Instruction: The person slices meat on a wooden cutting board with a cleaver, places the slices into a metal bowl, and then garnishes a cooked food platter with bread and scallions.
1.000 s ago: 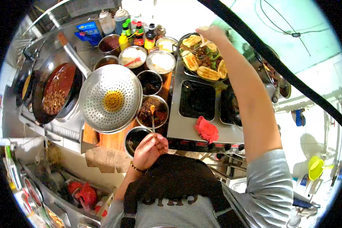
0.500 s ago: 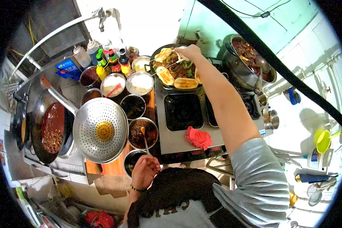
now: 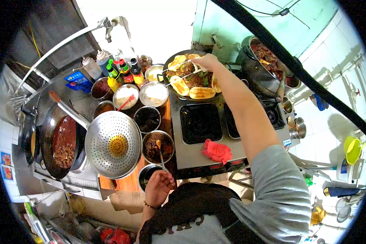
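My right hand (image 3: 205, 63) reaches over the pan (image 3: 182, 97) on the back of the stove. It is closed on metal tongs (image 3: 182, 64), whose two thin arms spread leftward above the food. The pan holds a brown meat and green vegetable dish (image 3: 199, 79) ringed with browned flat breads (image 3: 202, 93). My left hand (image 3: 160, 188) is near my chest, fingers curled in, with nothing visible in them. Just beyond it, a spoon (image 3: 161, 155) stands in a bowl of dark chili paste (image 3: 152, 145). Its handle end is close to my fingers; I see no grip on it.
A perforated strainer (image 3: 105, 156) rests over a basin at left, beside a wok of red sauce (image 3: 65, 134). Seasoning bowls (image 3: 154, 94) and sauce bottles (image 3: 136, 73) stand behind. A red cloth (image 3: 216, 151) lies on the stove front; a large pot (image 3: 258, 75) stands at right.
The whole view has shifted slightly as my head moved. My right hand stays over the pan with the tongs, and my left hand remains curled near my chest.
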Demonstrator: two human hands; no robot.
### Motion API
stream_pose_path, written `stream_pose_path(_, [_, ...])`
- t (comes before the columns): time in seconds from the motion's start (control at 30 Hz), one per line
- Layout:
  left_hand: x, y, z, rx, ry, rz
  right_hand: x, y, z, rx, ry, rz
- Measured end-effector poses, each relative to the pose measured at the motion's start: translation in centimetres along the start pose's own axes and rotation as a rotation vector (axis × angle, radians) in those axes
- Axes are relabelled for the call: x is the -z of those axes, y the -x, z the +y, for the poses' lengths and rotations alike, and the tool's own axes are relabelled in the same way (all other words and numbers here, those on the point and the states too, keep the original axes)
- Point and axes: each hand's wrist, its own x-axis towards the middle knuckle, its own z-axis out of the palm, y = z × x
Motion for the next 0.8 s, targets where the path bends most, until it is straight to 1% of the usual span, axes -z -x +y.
stream_pose_path(0.03, [-0.1, 0.0, 0.1, 0.008, 0.0, 0.002, 0.5, 0.4, -0.5, 0.002, 0.003, -0.008])
stream_pose_path(0.1, [-0.1, 0.1, 0.1, 0.014, 0.003, 0.011, 1.3, 0.9, -1.4, -0.049, -0.043, -0.1])
stream_pose_path(0.13, [-0.1, 0.1, 0.0, 0.009, 0.012, 0.018, 1.6, 1.1, -1.5, -0.028, -0.13, -0.147])
stream_pose_path(0.17, [0.0, 0.1, 0.0, 0.004, 0.021, 0.024, 1.4, 0.9, -1.6, -0.023, -0.127, -0.151])
stream_pose_path(0.23, [0.4, 0.0, 0.0, -0.012, 0.017, 0.012, 1.0, -0.1, -2.1, 0.026, -0.017, -0.191])
stream_pose_path(0.27, [0.5, 0.1, 0.0, -0.007, 0.026, 0.009, 1.1, 1.0, -3.0, 0.09, -0.028, -0.17])
stream_pose_path(0.3, [0.5, 0.2, -0.1, -0.002, 0.037, 0.007, 2.0, 3.1, -3.9, 0.096, -0.022, -0.181])
stream_pose_path(0.33, [0.5, 0.2, -0.1, -0.009, 0.048, 0.018, 3.3, 5.6, -4.9, 0.277, 0.027, -0.181])
stream_pose_path(0.4, [0.4, 0.4, 0.0, -0.022, 0.037, -0.003, 0.2, 0.4, -4.4, 0.056, 0.294, -0.077])
stream_pose_path(0.43, [0.6, 0.4, -0.1, -0.037, 0.047, 0.005, 0.7, 1.6, -5.2, 0.072, 0.301, -0.085])
stream_pose_path(0.47, [1.0, 0.5, -0.3, -0.044, 0.05, 0.009, 2.3, 4.6, -6.4, 0.265, 0.388, -0.08])
stream_pose_path(0.53, [1.3, 0.9, -0.3, -0.054, 0.057, 0.017, 3.4, 7.0, -7.1, 0.463, 0.473, -0.081])
stream_pose_path(0.63, [1.5, 1.2, -0.1, -0.073, 0.098, 0.013, 3.9, 8.8, -7.5, 0.533, 0.497, 0.018])
stream_pose_path(0.7, [2.0, 1.7, -0.2, -0.096, 0.102, 0.004, 4.1, 11.0, -8.7, 0.305, 0.153, 0.056])
stream_pose_path(0.73, [2.1, 1.9, -0.1, -0.105, 0.097, 0.012, 3.0, 8.2, -7.6, 0.184, 0.229, 0.081])
stream_pose_path(0.77, [2.2, 2.2, -0.1, -0.113, 0.091, 0.02, 3.1, 8.2, -7.6, 0.198, 0.235, 0.076])
stream_pose_path(0.8, [2.4, 2.6, -0.1, -0.123, 0.099, 0.025, 3.1, 8.6, -7.4, 0.28, 0.353, 0.087])
